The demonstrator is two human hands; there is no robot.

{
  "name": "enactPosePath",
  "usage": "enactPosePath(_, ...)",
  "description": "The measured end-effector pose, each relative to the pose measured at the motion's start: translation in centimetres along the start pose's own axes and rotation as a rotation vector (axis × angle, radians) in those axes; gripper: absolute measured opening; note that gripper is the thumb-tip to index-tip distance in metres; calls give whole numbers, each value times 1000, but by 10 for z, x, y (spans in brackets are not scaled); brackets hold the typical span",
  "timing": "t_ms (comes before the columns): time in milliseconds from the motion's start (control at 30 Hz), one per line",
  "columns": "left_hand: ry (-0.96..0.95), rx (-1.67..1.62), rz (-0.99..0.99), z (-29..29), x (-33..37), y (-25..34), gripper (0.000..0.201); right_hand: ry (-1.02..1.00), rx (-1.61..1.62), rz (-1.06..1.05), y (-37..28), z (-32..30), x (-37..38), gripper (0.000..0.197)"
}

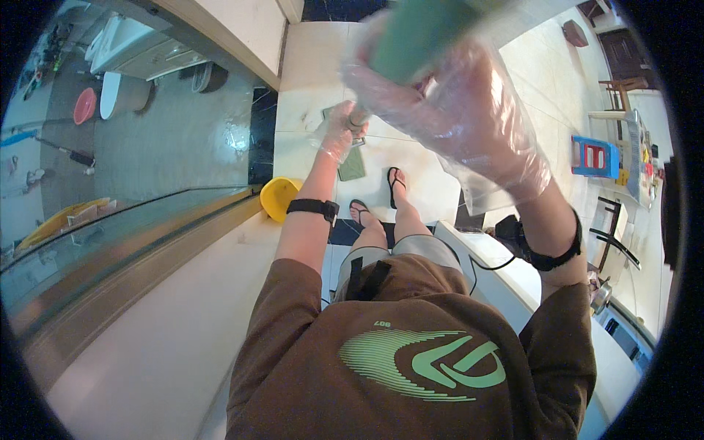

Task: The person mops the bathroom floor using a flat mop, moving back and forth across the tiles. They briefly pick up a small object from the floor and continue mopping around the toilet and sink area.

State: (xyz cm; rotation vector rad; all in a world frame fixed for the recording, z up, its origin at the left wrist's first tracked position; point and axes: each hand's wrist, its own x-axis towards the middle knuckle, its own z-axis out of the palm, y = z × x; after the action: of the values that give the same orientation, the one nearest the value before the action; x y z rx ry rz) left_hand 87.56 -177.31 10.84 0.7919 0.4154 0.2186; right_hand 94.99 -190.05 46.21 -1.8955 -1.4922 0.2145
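- The main relation is this: the green mop [422, 38], as it seems to be, passes through your two hands, and its flat head [352, 164] is on the floor, just below your left hand and to the far left of your feet.
- Its pole slants: the thick green end is high, on the far right side, and from there it goes down toward the left.
- The head has its longer direction about from far to near, leaning a little; your left hand covers one part of it.
- Your left hand [340, 130] is the nearer one to the head; its fingers are closed around the lower pole.
- Your right hand [458, 110], higher up, wraps the thick green part; blur hides the exact finger places, but it looks like a closed grip.
- Both hands wear loose transparent gloves [506, 139], so the plastic could perhaps slip on the pole.
- At the near left of the head stands a yellow bucket [273, 202], which could block a swing to that side.
- At the near right, your two sandals [394, 187] are close to the head.
- Farther left there is a dark floor strip [262, 136]; well apart on the right, a blue stool [595, 158].
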Motion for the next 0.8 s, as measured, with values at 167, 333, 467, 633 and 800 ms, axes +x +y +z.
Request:
enactPosePath(167,-117,681,409,8,1,-33,21,38,293,207,10,-10,-37,13)
enactPosePath(333,125,42,169,-15,-1,-13,23,-49,55,430,46,-34,-84,29)
enactPosePath(467,497,-82,174,-68,-18,53,43,-176,438,579,182,32,-158,22)
enactPosePath(633,829,70,795,-138,-99,48,30,-341,130,1149,385,266,-302,27)
enactPosePath(800,873,210,826,-169,-203,32,25,-453,-5,1326,524,488,-413,29)
